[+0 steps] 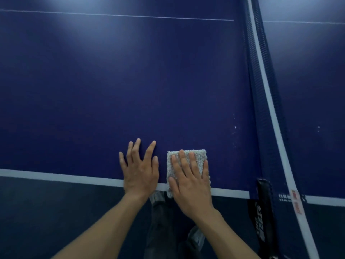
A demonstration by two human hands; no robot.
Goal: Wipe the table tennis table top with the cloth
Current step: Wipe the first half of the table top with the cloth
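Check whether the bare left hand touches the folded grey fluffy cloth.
Apart. The head view shows blue table top between the left hand and the cloth.

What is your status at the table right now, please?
Left hand flat on the table top, fingers spread. Right hand flat on the grey cloth at the near edge. Net close on the right, white specks beside it.
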